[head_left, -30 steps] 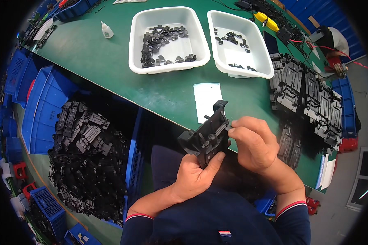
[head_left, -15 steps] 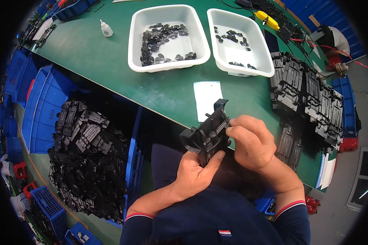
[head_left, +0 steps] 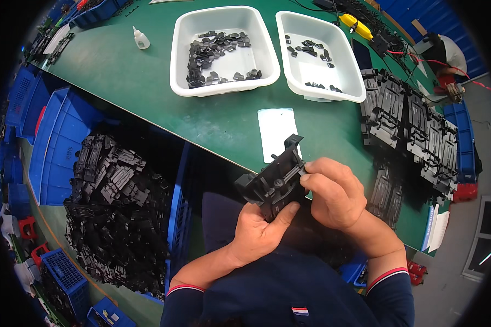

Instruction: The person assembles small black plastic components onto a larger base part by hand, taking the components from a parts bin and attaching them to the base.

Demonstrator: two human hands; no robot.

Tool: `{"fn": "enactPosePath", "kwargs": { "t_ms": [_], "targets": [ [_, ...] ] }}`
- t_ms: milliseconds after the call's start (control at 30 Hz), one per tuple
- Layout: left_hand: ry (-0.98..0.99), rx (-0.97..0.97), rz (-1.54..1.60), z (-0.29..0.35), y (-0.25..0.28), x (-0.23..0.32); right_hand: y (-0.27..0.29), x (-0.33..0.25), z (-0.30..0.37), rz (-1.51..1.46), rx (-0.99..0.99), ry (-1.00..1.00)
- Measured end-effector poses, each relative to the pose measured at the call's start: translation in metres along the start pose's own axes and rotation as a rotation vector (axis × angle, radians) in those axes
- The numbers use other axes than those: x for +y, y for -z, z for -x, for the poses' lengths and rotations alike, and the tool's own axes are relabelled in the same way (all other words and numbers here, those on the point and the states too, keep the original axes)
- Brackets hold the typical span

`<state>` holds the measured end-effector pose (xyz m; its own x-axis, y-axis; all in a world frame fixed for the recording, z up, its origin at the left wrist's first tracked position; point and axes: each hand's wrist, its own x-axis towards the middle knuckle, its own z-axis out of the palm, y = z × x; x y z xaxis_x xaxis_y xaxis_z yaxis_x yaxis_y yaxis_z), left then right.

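Observation:
My left hand (head_left: 261, 231) is closed round the lower end of a black moulded plastic part (head_left: 275, 182), which it holds tilted above the table's near edge. The thumb lies along the part's near side. My right hand (head_left: 335, 192) is pinched at the part's right edge, thumb and index finger together. Whether a smaller piece sits between those fingertips is hidden. Just beyond the part lies a white sheet of paper (head_left: 275, 128) on the green table (head_left: 202, 122).
Two white tubs (head_left: 180, 65) (head_left: 354, 87) with small black pieces stand at the back. Black parts are stacked (head_left: 403, 120) on the right. A large blue bin (head_left: 52, 147) of black parts is at the left. A small white bottle (head_left: 142, 40) stands at the far left.
The black part has tilted slightly in my left hand, its left end moving a little left and its top slightly down. My right hand stays at its right edge, barely shifted.

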<state>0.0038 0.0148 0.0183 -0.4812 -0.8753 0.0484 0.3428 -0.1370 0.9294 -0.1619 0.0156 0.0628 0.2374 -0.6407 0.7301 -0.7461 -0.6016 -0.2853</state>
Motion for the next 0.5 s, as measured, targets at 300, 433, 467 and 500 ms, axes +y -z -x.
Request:
{"fn": "enactPosePath", "kwargs": {
  "t_ms": [300,433,467,500],
  "targets": [
    [-0.057,-0.031,0.078,0.0029,-0.0011,-0.001,0.009,-0.001,0.0006,0.012,-0.036,0.073],
    [-0.025,-0.034,0.119,0.0032,-0.0021,0.0012,0.0106,-0.0011,0.0009,-0.006,-0.045,0.088],
    [-0.035,-0.03,0.117,0.0024,-0.0029,0.0019,0.0105,-0.0011,0.0009,-0.011,-0.046,0.084],
    [-0.046,-0.025,0.116,0.0017,-0.0033,0.0023,0.0102,-0.0009,0.001,-0.009,-0.044,0.083]
  ]
}}
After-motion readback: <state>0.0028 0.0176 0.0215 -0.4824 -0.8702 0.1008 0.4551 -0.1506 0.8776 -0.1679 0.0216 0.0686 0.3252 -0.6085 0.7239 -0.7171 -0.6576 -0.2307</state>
